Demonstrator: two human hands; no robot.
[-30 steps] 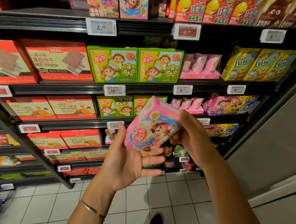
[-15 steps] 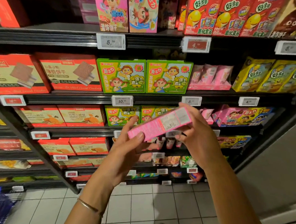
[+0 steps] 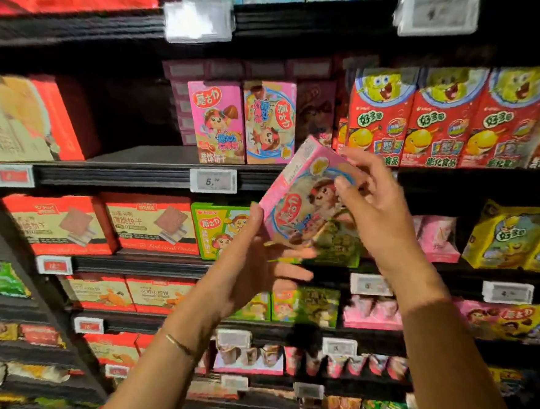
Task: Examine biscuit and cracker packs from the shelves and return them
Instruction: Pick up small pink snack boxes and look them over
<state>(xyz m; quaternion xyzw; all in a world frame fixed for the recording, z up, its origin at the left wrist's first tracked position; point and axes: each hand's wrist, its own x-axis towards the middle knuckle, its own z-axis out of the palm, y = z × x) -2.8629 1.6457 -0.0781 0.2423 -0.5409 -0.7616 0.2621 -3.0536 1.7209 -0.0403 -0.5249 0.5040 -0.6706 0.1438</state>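
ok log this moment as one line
phase: examining | item: pink biscuit box, tilted, front visible | left hand: thumb touches box edge, fingers straight | right hand: grips box

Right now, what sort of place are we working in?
Probably a supermarket snack aisle: tiered black shelves full of red cracker boxes, price tags clipped on the shelf edges, and a pink box held up before them.

The biscuit pack [image 3: 303, 198] sits between the left hand [image 3: 251, 269] and right hand [image 3: 378, 216], before the shelves [image 3: 116, 175]. Two upright boxes [image 3: 218, 121] stand behind it, higher up.
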